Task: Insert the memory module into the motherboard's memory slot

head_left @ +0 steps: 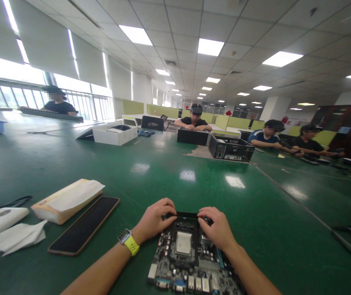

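A motherboard [185, 262] lies on the green tabletop in front of me, its ports facing my side and a square metal-topped processor [183, 243] in its socket. At the board's far edge is a thin black strip [188, 214], its exact kind unclear. My left hand [157, 217] pinches the strip's left end between thumb and fingers. The other end is pinched by my right hand [217, 225], which hangs over the board's right side and hides part of it. A watch with a yellow-green band [131, 245] is on my left wrist.
To my left lie a phone [85, 225], a tissue pack [67, 200], a crumpled tissue [20, 237] and a white object [1, 223]. Across the table stand a white box [115, 136] and an open black computer case [231, 148]. A cable [298, 205] runs along the right. Several people sit around the table.
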A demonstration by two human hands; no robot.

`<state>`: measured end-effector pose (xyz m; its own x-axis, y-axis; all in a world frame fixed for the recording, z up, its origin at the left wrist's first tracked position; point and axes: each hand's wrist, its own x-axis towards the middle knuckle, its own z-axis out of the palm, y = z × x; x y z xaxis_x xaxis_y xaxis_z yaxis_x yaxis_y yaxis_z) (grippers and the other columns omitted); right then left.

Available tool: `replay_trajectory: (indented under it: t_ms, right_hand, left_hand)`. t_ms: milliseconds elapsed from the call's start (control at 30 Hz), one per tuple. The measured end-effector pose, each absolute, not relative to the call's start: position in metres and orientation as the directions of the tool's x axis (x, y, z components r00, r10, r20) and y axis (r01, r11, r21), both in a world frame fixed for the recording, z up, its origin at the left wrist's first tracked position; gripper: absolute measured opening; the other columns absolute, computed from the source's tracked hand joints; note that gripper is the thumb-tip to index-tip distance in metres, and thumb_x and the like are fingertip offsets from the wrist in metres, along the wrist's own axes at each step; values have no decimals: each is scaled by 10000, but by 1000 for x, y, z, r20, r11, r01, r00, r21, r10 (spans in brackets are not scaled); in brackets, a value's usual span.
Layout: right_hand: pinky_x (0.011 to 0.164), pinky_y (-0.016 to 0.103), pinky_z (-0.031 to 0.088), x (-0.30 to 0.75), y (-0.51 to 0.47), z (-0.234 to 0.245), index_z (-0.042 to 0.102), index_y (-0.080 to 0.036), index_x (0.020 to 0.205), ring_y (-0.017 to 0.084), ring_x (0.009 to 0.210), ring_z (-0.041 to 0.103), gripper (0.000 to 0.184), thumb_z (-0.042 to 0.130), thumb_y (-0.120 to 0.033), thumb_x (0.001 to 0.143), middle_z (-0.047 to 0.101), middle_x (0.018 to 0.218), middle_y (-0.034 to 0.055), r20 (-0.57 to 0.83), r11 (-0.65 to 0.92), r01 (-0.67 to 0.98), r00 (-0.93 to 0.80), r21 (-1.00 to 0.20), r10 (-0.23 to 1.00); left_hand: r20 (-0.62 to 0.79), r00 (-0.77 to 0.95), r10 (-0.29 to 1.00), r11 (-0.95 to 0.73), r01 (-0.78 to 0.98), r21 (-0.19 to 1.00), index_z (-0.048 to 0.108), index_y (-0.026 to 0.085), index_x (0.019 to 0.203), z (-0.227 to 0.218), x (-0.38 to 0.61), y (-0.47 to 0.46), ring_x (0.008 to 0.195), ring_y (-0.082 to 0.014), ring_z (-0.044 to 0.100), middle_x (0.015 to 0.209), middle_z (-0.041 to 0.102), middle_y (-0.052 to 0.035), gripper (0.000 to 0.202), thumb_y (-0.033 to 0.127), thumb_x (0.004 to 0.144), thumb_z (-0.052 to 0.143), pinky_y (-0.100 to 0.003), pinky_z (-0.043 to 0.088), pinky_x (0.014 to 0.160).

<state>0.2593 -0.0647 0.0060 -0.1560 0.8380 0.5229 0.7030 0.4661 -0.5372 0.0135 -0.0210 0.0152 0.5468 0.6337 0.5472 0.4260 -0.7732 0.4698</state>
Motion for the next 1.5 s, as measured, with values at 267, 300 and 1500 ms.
replay_trajectory:
  t_ms: [267, 300, 1500]
  right_hand:
    - [891, 366, 447, 249, -85, 35, 697, -205, 873, 215, 967, 593, 166, 545, -256, 827, 689, 977, 76, 612, 507, 688, -115, -519, 783]
    - [896, 366, 443, 239, -93, 41, 694, -207, 884, 216, 976, 589, 168, 542, -260, 833, 687, 987, 73, 595, 517, 690, -155, -506, 789]
    - [826, 395, 438, 332, -49, -4, 674, -187, 1037, 314, 1044, 582, 413, 495, -493, 824, 662, 1086, 132, 326, -135, 975, 187, -174, 927]
  left_hand:
    - [720, 244, 649, -730, 468, 499, 654, 178, 853, 17, 9, -12, 794, -173, 598, 840, 642, -47, 126, 238, 876, 546, -295, 484, 752]
    - [727, 218, 651, -721, 476, 503, 652, 175, 848, 17, 8, -12, 784, -172, 597, 833, 644, -46, 133, 244, 878, 542, -293, 484, 744]
    - [681, 284, 675, -697, 549, 461, 656, 189, 817, 11, 5, -10, 756, -169, 599, 790, 666, -28, 150, 254, 875, 534, -294, 482, 729]
